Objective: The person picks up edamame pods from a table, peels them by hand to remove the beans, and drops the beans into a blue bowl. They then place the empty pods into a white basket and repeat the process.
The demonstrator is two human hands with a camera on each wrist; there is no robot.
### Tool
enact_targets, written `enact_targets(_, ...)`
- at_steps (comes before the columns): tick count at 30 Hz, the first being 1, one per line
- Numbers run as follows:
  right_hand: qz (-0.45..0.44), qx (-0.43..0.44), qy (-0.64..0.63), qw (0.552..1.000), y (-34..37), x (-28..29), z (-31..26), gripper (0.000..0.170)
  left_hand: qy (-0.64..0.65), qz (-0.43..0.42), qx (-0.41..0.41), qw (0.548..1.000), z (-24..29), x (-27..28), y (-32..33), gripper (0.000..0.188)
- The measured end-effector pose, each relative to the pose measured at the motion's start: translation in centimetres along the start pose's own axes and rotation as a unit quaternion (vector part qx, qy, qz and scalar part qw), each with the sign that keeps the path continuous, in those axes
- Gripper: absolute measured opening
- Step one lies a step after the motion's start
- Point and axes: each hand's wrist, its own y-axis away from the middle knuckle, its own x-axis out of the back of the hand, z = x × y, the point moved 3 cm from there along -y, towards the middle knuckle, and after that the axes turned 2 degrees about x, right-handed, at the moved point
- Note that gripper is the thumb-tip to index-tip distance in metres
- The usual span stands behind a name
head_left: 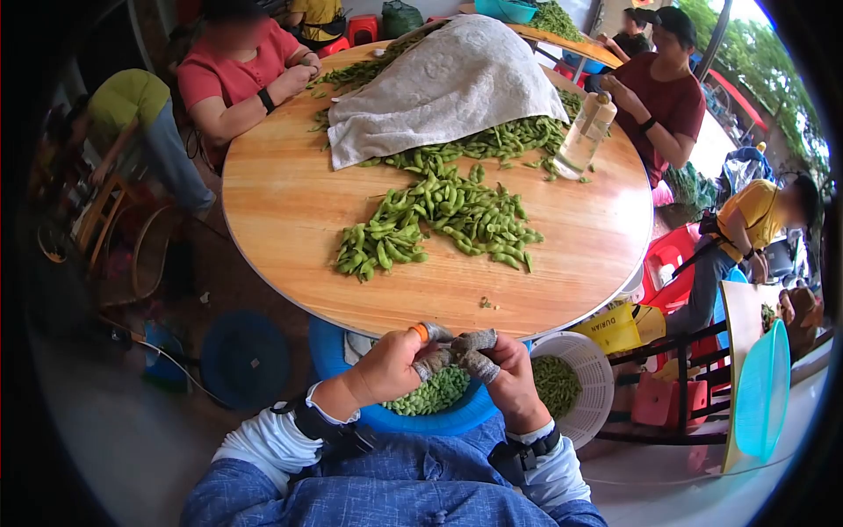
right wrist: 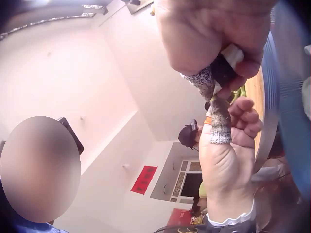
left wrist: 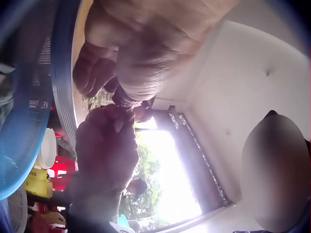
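My left hand (head_left: 386, 367) and right hand (head_left: 516, 386) meet at the fingertips in front of the table edge. Grey knitted covers wrap thumbs and forefingers, and an orange band circles one left finger cover. Between the tips in the right wrist view shows a small green bit of a soybean pod (right wrist: 214, 98), pinched from both sides and mostly hidden. Below the hands sits a blue basin (head_left: 327, 353) holding shelled green beans (head_left: 430, 393). Unshelled pods (head_left: 448, 206) lie heaped on the round wooden table (head_left: 281, 228).
A grey cloth (head_left: 439, 83) drapes over a larger pod pile. A clear bottle (head_left: 582, 140) stands at the table's right. Beside my right knee is a white basket (head_left: 594, 400) with green contents (head_left: 555, 386). Several people sit around, and a blue round tub (head_left: 246, 358) is at floor left.
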Motion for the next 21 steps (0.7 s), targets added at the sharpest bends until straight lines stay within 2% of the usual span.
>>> enact_targets(2,-0.013,0.017,0.040,0.999,0.0,-0.1,0.0,0.022,-0.054,-0.065,-0.025,0.996,0.1,0.2,-0.1,0.029)
enact_targets(5,-0.002,0.006,0.047,0.999,0.2,-0.2,-0.1,0.023,-0.033,-0.066,0.009,0.997,0.4,0.2,0.2,0.026)
enact_targets(8,0.091,-0.023,0.078,0.993,0.6,-0.4,-0.4,0.022,-0.058,-0.019,-0.001,0.998,2.2,0.7,0.5,0.025)
enact_targets(11,0.100,-0.059,0.074,0.990,1.1,-0.4,-0.2,0.021,-0.096,0.031,-0.034,0.994,1.9,0.3,0.8,0.028)
enact_targets(14,0.054,-0.080,0.048,0.994,1.7,-0.5,0.2,0.020,-0.278,0.057,-0.155,0.946,1.6,0.0,1.0,0.028)
enact_targets(17,0.050,-0.103,0.056,0.992,1.9,-0.8,0.0,0.019,-0.317,0.031,-0.175,0.932,2.6,-0.2,1.1,0.019)
enact_targets(21,0.068,-0.092,0.071,0.991,1.8,-0.7,0.4,0.016,-0.415,-0.002,-0.187,0.890,3.3,-0.4,1.4,0.006)
